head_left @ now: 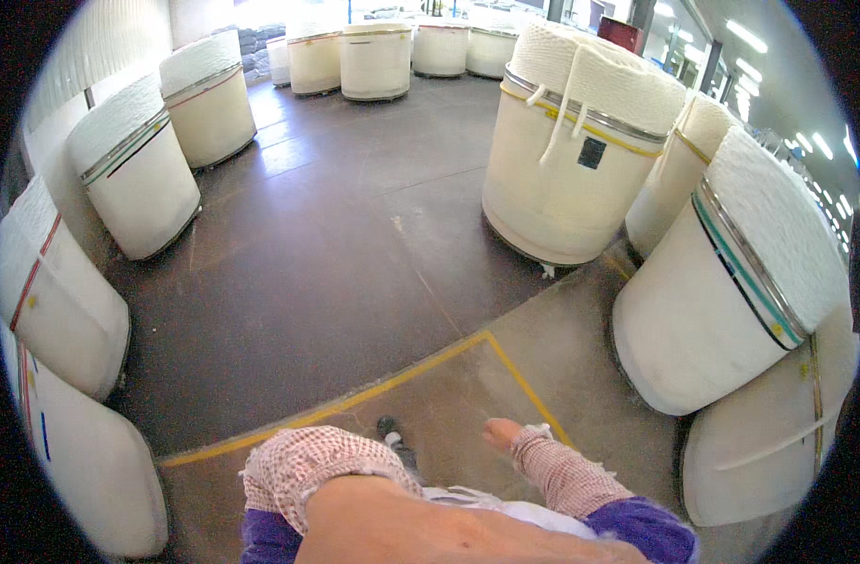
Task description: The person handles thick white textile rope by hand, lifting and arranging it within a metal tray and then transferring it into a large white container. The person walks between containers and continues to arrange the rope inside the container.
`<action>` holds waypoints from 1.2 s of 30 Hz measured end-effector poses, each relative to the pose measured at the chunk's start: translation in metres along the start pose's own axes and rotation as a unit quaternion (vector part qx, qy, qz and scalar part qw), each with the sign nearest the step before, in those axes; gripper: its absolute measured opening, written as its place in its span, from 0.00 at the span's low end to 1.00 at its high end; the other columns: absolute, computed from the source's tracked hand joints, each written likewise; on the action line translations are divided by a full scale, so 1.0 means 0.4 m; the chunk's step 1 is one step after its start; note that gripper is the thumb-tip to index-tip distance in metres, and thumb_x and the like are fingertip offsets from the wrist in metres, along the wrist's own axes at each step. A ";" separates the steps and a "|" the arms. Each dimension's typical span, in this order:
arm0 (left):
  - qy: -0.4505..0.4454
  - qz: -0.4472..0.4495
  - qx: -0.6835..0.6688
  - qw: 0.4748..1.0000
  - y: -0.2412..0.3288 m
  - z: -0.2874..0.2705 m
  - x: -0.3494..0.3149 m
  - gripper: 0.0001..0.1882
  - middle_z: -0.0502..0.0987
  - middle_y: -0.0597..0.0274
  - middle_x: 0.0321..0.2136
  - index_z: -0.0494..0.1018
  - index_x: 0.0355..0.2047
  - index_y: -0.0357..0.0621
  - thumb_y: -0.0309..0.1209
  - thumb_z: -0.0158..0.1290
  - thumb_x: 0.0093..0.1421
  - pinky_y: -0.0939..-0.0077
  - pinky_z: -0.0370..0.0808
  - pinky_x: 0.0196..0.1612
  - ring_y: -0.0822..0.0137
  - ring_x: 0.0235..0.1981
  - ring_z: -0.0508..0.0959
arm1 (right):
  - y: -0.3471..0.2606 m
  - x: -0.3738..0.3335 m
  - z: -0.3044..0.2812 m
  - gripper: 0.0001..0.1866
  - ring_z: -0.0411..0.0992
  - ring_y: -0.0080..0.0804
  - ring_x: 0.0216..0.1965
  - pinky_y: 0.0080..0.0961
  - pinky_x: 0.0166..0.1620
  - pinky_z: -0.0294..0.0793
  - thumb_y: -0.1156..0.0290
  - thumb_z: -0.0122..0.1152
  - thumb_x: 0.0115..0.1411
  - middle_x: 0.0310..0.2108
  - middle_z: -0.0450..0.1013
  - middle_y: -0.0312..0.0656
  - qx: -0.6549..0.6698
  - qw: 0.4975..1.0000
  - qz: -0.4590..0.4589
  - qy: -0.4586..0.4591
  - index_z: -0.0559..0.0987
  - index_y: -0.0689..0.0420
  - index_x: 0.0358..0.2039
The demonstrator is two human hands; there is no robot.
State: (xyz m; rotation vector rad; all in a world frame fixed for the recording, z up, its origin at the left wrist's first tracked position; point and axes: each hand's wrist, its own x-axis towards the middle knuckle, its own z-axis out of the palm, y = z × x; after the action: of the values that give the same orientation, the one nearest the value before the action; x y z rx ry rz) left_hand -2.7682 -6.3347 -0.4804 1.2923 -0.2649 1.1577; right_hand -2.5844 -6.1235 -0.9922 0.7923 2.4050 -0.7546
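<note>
My left hand [467, 531] is raised very close across the lower edge, its back showing. Its fingers run out of the picture, so their pose is hidden. A checked cuff [326, 461] in pink and white wraps the left forearm below a purple sleeve. My right hand [502, 432] hangs low over the floor, small and foreshortened, with its fingers not clear. No object shows in either hand. Nearest on the right stands a tall white can [698, 310] heaped with coiled white fibre, apart from my right hand.
A large can [566, 188] with strands of fibre hanging over its rim stands ahead right. More cans line the left, among them a can [72, 301] with a red band, and others stand at the back. A yellow line [373, 393] crosses the floor near my shoe [388, 429].
</note>
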 end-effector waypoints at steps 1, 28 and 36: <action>0.004 -0.001 -0.003 1.000 0.027 -0.080 -0.004 0.50 0.69 0.40 0.55 0.57 0.63 0.34 0.65 0.49 0.56 0.57 0.63 0.61 0.51 0.58 0.69 | -0.001 0.081 -0.026 0.23 0.72 0.52 0.50 0.44 0.52 0.71 0.52 0.52 0.62 0.48 0.75 0.50 -0.006 1.000 -0.027 0.002 0.76 0.57 0.47; 0.202 -0.821 0.376 0.380 0.262 -2.548 -0.772 0.29 0.76 0.36 0.45 0.77 0.44 0.36 0.51 0.52 0.58 0.56 0.72 0.52 0.42 0.48 0.76 | 0.671 1.620 -1.510 0.18 0.76 0.48 0.42 0.40 0.46 0.74 0.57 0.57 0.57 0.38 0.79 0.50 0.157 0.979 0.107 0.067 0.81 0.56 0.40; 0.360 -0.832 0.233 0.352 0.499 -3.005 -0.930 0.28 0.79 0.41 0.40 0.79 0.40 0.37 0.52 0.51 0.58 0.58 0.73 0.47 0.47 0.43 0.79 | 0.761 2.201 -2.044 0.19 0.75 0.49 0.46 0.40 0.50 0.73 0.58 0.55 0.57 0.41 0.78 0.50 0.081 0.988 0.127 0.044 0.81 0.58 0.41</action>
State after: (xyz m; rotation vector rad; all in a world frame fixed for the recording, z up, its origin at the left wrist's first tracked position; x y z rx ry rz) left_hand -3.6068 -5.5466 -1.0270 0.6176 1.8376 -0.2894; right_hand -3.2358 -5.0695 -1.0300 1.1955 2.2791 -0.8322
